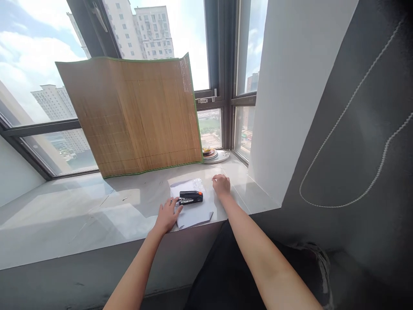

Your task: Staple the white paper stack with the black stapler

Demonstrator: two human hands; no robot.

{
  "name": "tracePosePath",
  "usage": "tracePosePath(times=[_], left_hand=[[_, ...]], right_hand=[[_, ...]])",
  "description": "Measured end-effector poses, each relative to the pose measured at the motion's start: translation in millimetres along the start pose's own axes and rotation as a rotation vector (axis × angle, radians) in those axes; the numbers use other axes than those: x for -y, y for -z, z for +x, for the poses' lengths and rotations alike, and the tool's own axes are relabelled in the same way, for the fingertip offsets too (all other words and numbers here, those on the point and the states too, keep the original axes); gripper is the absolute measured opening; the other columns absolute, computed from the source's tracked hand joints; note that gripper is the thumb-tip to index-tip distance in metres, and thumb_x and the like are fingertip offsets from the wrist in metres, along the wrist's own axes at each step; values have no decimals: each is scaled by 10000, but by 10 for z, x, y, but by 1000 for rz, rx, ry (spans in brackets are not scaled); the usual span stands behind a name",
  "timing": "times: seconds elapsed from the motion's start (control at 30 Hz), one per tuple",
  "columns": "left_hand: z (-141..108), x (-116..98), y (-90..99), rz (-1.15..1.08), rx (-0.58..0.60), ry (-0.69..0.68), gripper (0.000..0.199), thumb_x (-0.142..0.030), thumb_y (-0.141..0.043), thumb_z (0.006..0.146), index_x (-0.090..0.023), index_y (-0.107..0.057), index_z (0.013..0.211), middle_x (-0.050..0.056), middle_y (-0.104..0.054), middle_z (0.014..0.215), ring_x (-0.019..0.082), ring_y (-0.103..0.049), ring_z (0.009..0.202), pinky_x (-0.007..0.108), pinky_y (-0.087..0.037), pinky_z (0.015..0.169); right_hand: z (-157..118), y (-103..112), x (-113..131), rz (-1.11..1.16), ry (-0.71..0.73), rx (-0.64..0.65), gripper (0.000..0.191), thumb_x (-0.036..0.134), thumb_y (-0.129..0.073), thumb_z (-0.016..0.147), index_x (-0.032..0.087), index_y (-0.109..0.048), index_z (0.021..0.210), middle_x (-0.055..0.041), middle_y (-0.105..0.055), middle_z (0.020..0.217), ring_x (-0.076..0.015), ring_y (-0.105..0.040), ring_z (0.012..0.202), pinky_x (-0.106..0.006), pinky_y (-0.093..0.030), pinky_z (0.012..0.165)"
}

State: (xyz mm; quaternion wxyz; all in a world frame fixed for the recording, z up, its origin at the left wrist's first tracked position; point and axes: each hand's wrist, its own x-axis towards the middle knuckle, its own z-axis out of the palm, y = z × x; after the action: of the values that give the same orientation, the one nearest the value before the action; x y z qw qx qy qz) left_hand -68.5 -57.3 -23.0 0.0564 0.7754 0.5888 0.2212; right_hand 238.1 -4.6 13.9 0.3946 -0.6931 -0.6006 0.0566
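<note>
A black stapler (192, 197) with an orange-red patch at its right end lies on white paper (196, 216). The paper rests at the front of the windowsill, one lower corner curled up. My left hand (167, 215) lies over the paper's left edge, fingers apart, its fingertips by the stapler's metal left end. Whether they touch it I cannot tell. To the right of the paper, just above the sill, my right hand (222, 186) has its fingers pinched together. Something thin and tiny seems to show at the fingertips, too small to name. A clear, shiny piece (198, 184) lies on the paper's upper part.
A bamboo mat (145, 116) with green edging leans upright against the window behind the sill (80, 215). Stacked plates (217, 156) stand in the corner beside it. A beaded cord (338, 206) hangs at the right, past the white wall (284, 86).
</note>
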Motion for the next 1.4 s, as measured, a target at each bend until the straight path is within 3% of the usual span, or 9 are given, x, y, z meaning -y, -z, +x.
tracePosePath(times=[0.13, 0.27, 0.47, 0.6, 0.73, 0.87, 1.0, 1.23, 1.4], left_hand=[[-38, -84, -22, 124, 99, -2, 563, -502, -482, 1039, -263, -496, 1548, 164, -482, 1623, 370, -381, 1541, 683, -231, 1229], [-44, -202, 53, 131, 172, 5, 593, -560, -418, 1053, -302, -458, 1585, 141, -426, 1672, 387, -273, 1596, 720, -191, 1229], [-52, -244, 102, 126, 233, 5, 638, -587, -386, 1055, -296, -390, 1622, 140, -359, 1711, 395, -213, 1617, 750, -125, 1232], [-29, -240, 100, 136, 240, -14, 620, -583, -381, 1056, -303, -394, 1610, 151, -354, 1708, 383, -311, 1578, 742, -154, 1229], [41, -226, 86, 153, 274, -63, 607, -567, -415, 1045, -298, -420, 1590, 153, -387, 1686, 381, -345, 1558, 725, -242, 1202], [244, -47, 108, 38, 121, -89, 602, -538, -441, 1049, -283, -416, 1594, 158, -567, 1527, 332, -571, 1368, 549, -433, 1119], [656, 380, 199, 24, -143, 197, 460, -296, -350, 1053, -127, -571, 1420, 209, -694, 1267, 313, -688, 1138, 440, -507, 994], [1335, 833, 157, 174, -74, 215, 501, -276, -474, 971, -128, -584, 1437, 253, -549, 1530, 393, -518, 1406, 563, -421, 1117], [1309, 822, 91, 149, -91, 146, 373, -164, -425, 931, -154, -748, 1117, 192, -726, 1266, 342, -648, 1207, 455, -489, 1034]], right_hand=[[87, -96, -225, -232, -213, 109, 284, 182, -522, 999, 197, -802, 953, -172, -716, 1120, -296, -577, 1175, -423, -402, 966], [152, -237, -269, -321, -267, 114, 320, 271, -509, 1017, 199, -760, 1203, -204, -578, 1377, -331, -465, 1308, -469, -384, 1008], [238, -305, -278, -329, -291, 126, 494, 282, -451, 1032, 239, -564, 1510, -204, -504, 1421, -338, -423, 1335, -492, -342, 1051], [231, -263, -290, -314, -264, 107, 468, 202, -418, 1019, 213, -593, 1453, -209, -534, 1374, -331, -446, 1323, -473, -370, 1030], [152, -190, -260, -302, -181, 134, 345, 152, -403, 1010, 204, -703, 1173, -184, -609, 1261, -301, -514, 1262, -416, -395, 997], [35, -127, -181, -226, -84, 184, 265, 156, -445, 1008, 203, -689, 1097, -148, -670, 1180, -273, -570, 1206, -364, -406, 954], [-35, -109, -114, -169, -55, 190, 294, 94, -478, 961, 205, -656, 1167, -128, -709, 1144, -253, -619, 1141, -338, -404, 902], [-3, -184, -120, -218, -30, 250, 255, 98, -481, 957, 212, -656, 1104, -115, -722, 1043, -260, -645, 1069, -348, -384, 889], [-19, -209, -95, -232, 37, 257, 263, 65, -477, 936, 207, -634, 1091, -112, -711, 1051, -263, -616, 1080, -351, -378, 876]])
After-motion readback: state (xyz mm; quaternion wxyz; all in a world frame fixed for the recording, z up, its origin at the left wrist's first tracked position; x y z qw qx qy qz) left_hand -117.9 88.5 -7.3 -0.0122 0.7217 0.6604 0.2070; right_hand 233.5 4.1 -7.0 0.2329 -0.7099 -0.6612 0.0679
